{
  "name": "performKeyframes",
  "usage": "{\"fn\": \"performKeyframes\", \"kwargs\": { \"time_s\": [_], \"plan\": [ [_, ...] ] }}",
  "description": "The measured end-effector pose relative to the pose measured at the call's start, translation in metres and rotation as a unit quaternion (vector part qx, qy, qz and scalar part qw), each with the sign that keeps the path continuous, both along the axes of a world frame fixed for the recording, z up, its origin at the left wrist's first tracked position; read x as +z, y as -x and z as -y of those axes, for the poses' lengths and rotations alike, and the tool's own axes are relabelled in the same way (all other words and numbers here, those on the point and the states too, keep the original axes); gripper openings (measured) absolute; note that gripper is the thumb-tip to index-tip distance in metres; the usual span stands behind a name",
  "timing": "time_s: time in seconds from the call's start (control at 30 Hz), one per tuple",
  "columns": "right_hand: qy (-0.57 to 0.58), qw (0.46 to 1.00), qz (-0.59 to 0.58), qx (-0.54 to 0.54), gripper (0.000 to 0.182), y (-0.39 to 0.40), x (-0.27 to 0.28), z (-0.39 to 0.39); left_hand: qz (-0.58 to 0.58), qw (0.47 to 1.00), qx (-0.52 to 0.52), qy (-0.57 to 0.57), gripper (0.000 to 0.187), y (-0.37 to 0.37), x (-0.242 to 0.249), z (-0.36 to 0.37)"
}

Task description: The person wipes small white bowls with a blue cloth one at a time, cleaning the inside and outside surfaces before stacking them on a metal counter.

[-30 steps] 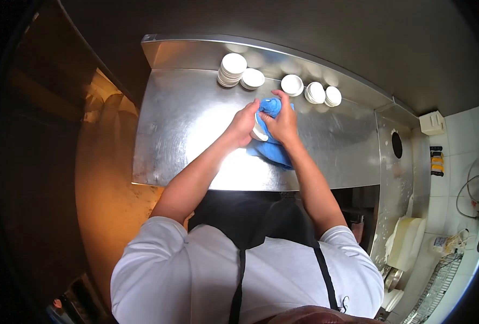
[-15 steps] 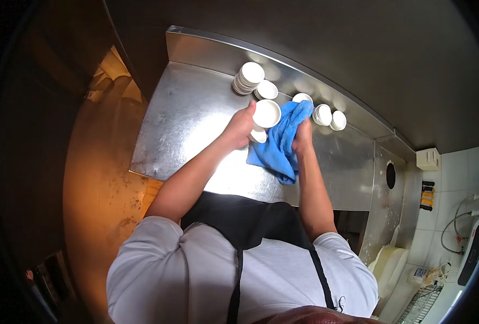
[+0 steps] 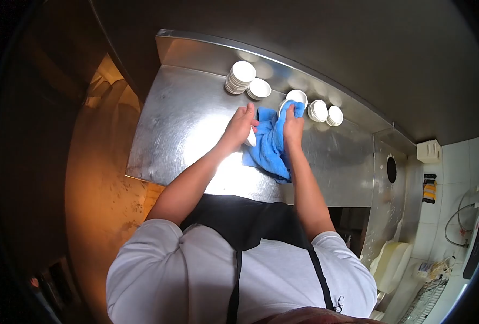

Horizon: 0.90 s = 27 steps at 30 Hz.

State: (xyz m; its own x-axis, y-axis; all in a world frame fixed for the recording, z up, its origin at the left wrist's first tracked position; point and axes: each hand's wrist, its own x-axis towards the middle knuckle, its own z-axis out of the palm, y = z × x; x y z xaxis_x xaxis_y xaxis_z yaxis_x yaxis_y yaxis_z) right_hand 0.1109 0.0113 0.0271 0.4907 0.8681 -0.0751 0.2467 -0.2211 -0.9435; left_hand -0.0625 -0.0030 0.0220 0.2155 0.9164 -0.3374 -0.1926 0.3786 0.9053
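My left hand (image 3: 240, 128) is closed on a small white dish (image 3: 251, 138), mostly hidden behind the palm, with the thumb pointing up. Just to its right, my right hand (image 3: 293, 128) grips a blue cloth (image 3: 270, 146) that hangs down over the steel counter. A white dish rim (image 3: 281, 107) shows at the cloth's upper left edge, by the right fingers; the rest of it is covered. Right behind that hand stand more white dishes (image 3: 297, 97).
A tall stack of white dishes (image 3: 240, 75) and a lower one (image 3: 259, 89) stand at the back left of the steel counter (image 3: 169, 119). Two more stacks (image 3: 318, 110) (image 3: 334, 115) sit right of my hands. A raised steel backsplash (image 3: 207, 46) runs behind them.
The upper white dish has left my left hand, and a dish rim now shows at the cloth by my right hand. My right hand has shifted slightly left with the cloth.
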Motion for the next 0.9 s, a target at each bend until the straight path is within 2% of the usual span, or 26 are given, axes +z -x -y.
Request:
{"fn": "performKeyframes", "kwargs": {
  "time_s": [0.03,0.13,0.27,0.3,0.37,0.4,0.43,0.53,0.57,0.6,0.63,0.67,0.7,0.8,0.83,0.9],
  "plan": [
    [0.015,1.000,0.015,-0.003,0.050,0.002,0.004,-0.003,0.008,1.000,-0.004,0.003,0.072,0.004,0.000,0.001],
    [0.062,0.987,0.108,0.098,0.061,0.001,-0.013,-0.034,0.046,0.999,0.021,0.018,0.071,0.006,-0.002,0.006],
    [0.141,0.966,0.133,0.171,0.074,0.004,-0.031,-0.077,0.050,0.997,0.056,0.003,0.068,0.011,0.002,0.007],
    [0.156,0.970,-0.028,0.182,0.071,-0.008,-0.072,-0.103,0.057,0.996,0.068,-0.003,0.067,0.014,0.001,0.007],
    [0.115,0.939,-0.269,0.182,0.066,-0.013,-0.081,-0.101,0.086,0.991,0.104,-0.016,0.063,0.022,-0.002,0.008],
    [0.094,0.901,-0.384,0.179,0.064,-0.016,-0.082,-0.095,0.107,0.986,0.128,-0.025,0.061,0.028,-0.005,0.008],
    [0.094,0.827,-0.498,0.241,0.055,-0.028,-0.081,-0.087,0.128,0.980,0.152,-0.033,0.059,0.033,-0.006,0.008],
    [0.073,0.813,-0.536,0.216,0.054,0.016,0.002,-0.012,0.186,0.954,0.221,-0.084,0.053,0.041,-0.007,0.008],
    [0.077,0.878,-0.385,0.275,0.052,0.023,-0.006,-0.003,0.183,0.954,0.209,-0.111,0.055,0.041,-0.007,0.008],
    [0.075,0.917,-0.223,0.321,0.052,0.030,-0.014,0.006,0.168,0.955,0.198,-0.141,0.057,0.036,-0.004,0.010],
    [0.068,0.932,-0.054,0.352,0.053,0.038,-0.022,0.017,0.154,0.956,0.178,-0.175,0.058,0.028,0.000,0.011],
    [-0.038,0.941,-0.044,0.334,0.054,0.072,0.010,0.042,0.142,0.955,0.151,-0.210,0.060,0.017,0.003,0.010],
    [-0.072,0.945,-0.067,0.312,0.049,0.071,-0.011,0.032,0.148,0.953,0.092,-0.248,0.065,0.011,0.000,0.010],
    [-0.028,0.964,0.027,0.265,0.045,0.052,0.010,0.034,0.222,0.933,-0.019,-0.283,0.069,-0.001,-0.013,-0.001],
    [-0.052,0.969,0.020,0.241,0.044,0.045,0.005,0.036,0.210,0.928,-0.023,-0.308,0.067,-0.006,-0.003,0.004],
    [-0.099,0.972,0.004,0.213,0.042,0.043,-0.003,0.039,0.112,0.943,-0.018,-0.312,0.064,-0.014,0.011,0.004]
  ]
}}
